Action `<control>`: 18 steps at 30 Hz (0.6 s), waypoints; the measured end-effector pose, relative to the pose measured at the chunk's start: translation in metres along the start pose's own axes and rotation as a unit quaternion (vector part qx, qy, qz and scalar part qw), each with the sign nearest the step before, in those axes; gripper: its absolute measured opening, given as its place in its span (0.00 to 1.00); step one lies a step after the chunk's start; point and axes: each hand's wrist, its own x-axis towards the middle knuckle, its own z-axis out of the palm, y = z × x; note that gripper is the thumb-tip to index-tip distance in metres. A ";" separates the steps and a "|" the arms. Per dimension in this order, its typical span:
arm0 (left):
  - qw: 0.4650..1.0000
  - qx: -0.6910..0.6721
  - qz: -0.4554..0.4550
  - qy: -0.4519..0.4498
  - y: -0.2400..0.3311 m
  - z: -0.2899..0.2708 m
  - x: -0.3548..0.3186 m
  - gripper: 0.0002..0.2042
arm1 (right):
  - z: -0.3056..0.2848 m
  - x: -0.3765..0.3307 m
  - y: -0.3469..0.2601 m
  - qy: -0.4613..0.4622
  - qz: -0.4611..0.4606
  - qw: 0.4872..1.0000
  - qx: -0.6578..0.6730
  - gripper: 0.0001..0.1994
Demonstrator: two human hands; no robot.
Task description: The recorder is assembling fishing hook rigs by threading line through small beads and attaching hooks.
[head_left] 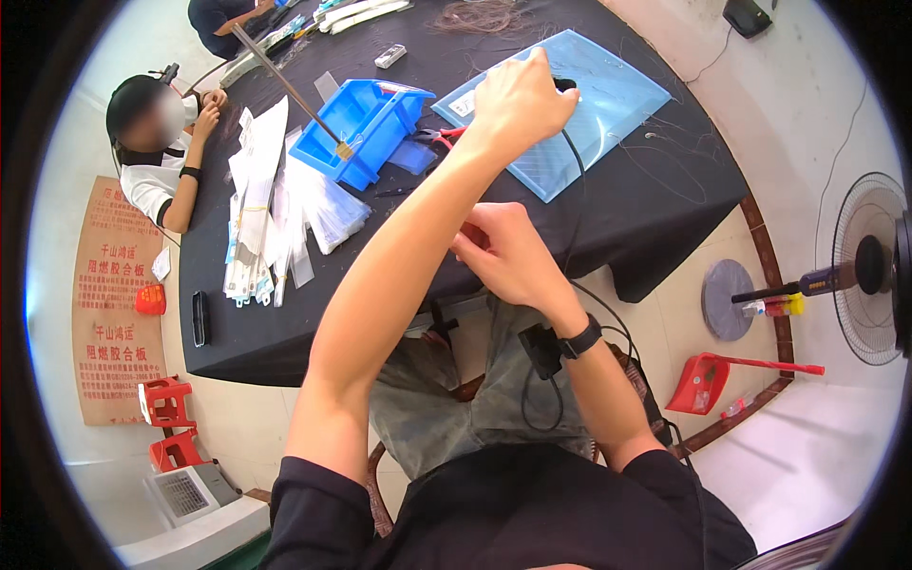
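Note:
My left hand (525, 103) is closed over a translucent blue plastic folder (617, 100), its back toward me. A small black object (567, 85) shows beside its fingers, mostly hidden, and a black cable runs down from there. My right hand (508, 249) is closer to me at the table's near edge, thumb and fingers drawn together; what they hold, if anything, is hidden behind my left forearm. A black band (580, 338) circles my right wrist, with a black device (541, 351) beside it. Several fine loose strands lie on and around the folder.
Left of my forearm stand a blue bin (323, 157), bundled clear plastic sleeves (256, 180) and red-handled pliers (446, 136). A metal rod (285, 81) slants over the bin. A co-worker (157, 142) sits at the table's left side. A fan (869, 266) stands right.

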 end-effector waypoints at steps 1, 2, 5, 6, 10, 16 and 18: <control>1.000 -0.001 0.002 0.017 0.000 0.004 0.008 0.28 | 0.000 -0.001 -0.001 -0.001 0.000 1.000 0.012 0.09; 1.000 0.008 0.002 0.002 0.000 0.007 0.013 0.29 | -0.001 -0.001 -0.002 -0.004 -0.003 1.000 0.030 0.09; 0.999 0.028 -0.001 -0.024 -0.010 0.014 0.020 0.28 | -0.003 0.000 -0.003 -0.001 -0.024 1.000 0.011 0.09; 1.000 0.016 0.009 0.015 -0.014 0.014 0.018 0.27 | -0.004 0.000 -0.003 -0.003 -0.028 1.000 0.009 0.09; 0.977 -0.193 0.066 0.061 -0.025 -0.033 -0.020 0.17 | -0.005 0.002 -0.001 -0.009 -0.022 0.999 -0.029 0.09; 0.602 -0.736 0.305 0.048 -0.032 -0.212 -0.193 0.09 | -0.005 0.002 0.001 0.021 -0.036 0.999 0.003 0.15; 0.615 -0.711 0.323 0.110 -0.033 -0.233 -0.240 0.08 | -0.003 0.002 0.002 0.017 -0.044 0.999 0.003 0.15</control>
